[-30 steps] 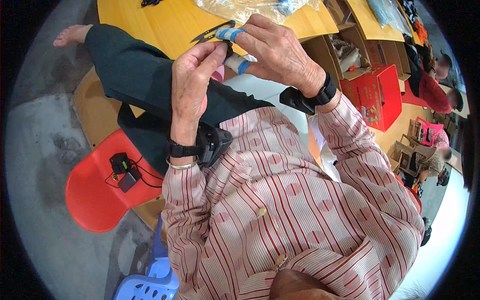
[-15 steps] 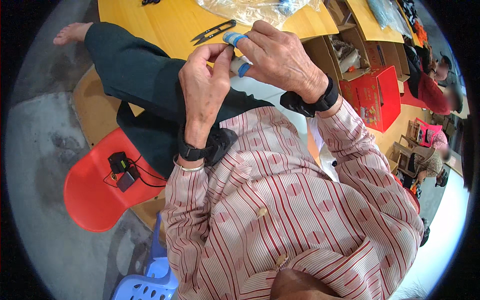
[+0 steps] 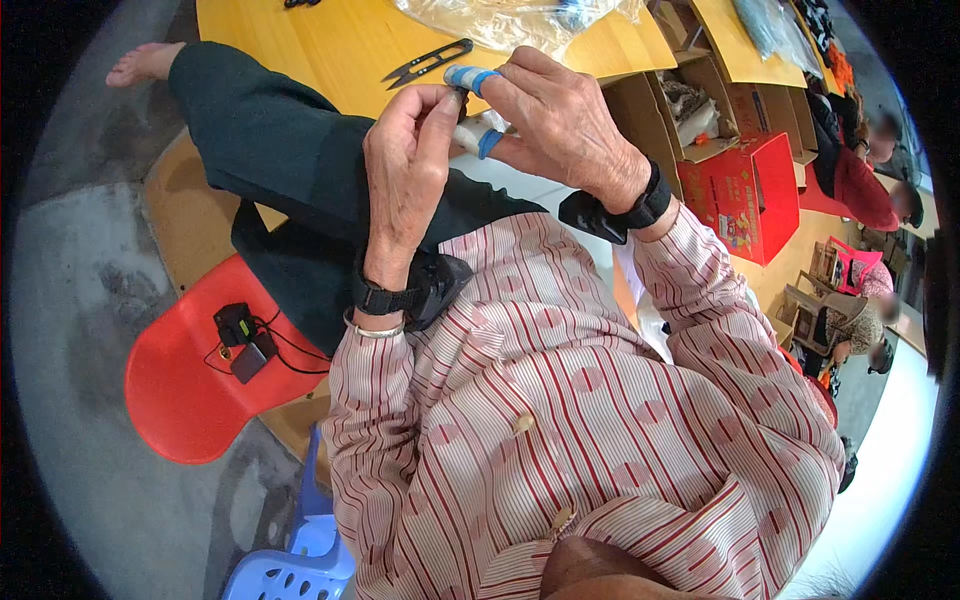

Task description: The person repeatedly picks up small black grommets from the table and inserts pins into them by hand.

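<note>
Beyond both hands, a surface (image 3: 330,50) is spreading out, yellow and smooth, with a wood-like grain; its far side is being cut off by the upper edge. Nearer than the hands, a shirt (image 3: 590,400) of thin woven cloth is covering the person's body, showing red stripes and dotted ovals. To the lower left of the left hand, a red chair (image 3: 185,370) is showing its rounded, shiny shell, partly hidden by the dark trousers. To the right of the right hand, a red box (image 3: 765,195) of printed cardboard is standing with straight edges. Above the right hand, a clear plastic bag (image 3: 520,20) is lying wrinkled and glossy, cut off at the top.

The right hand (image 3: 565,120) is bending its fingers toward the left one; blue and white wraps are covering its index finger and thumb. These two tips are standing a little apart around the thing, and I cannot tell whether they are gripping it. The left hand (image 3: 410,165) is pressing its thumb and index finger together on the thing. Just above the left hand, slim black snips (image 3: 412,70) are lying on the surface.

Smallest, a dark piece (image 3: 461,100) is sitting at the left fingertips, between the two hands. The fingers are hiding most of it, so its shape and material are remaining unclear.
</note>
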`<act>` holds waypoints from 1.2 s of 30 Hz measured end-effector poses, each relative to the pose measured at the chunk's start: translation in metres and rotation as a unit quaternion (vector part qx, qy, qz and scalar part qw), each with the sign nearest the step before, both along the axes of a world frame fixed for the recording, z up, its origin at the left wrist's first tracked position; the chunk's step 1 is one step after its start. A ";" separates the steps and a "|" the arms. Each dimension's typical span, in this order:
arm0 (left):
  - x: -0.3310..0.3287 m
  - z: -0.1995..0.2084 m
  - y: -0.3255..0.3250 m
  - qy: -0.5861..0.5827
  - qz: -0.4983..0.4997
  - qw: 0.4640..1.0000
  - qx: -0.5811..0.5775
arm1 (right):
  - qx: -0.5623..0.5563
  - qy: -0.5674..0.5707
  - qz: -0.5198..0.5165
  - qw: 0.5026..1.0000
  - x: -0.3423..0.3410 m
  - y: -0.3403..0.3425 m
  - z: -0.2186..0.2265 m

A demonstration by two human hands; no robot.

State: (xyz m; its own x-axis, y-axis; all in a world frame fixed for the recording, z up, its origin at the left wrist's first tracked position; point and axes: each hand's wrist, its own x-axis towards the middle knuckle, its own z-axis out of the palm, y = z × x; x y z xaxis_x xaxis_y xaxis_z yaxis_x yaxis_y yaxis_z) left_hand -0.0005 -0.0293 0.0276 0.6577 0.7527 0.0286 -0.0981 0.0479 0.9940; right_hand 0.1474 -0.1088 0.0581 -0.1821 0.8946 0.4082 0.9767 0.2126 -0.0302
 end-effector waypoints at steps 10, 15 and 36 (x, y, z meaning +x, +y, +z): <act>0.000 -0.009 0.000 -0.021 0.005 0.999 -0.040 | -0.006 0.002 -0.007 1.000 -0.005 -0.002 0.004; 0.000 -0.008 0.001 -0.027 0.000 0.997 -0.074 | -0.001 0.004 -0.009 1.000 -0.004 -0.002 0.003; -0.001 -0.009 0.007 -0.073 -0.041 0.979 -0.188 | 0.006 0.092 0.014 0.996 -0.002 0.000 -0.005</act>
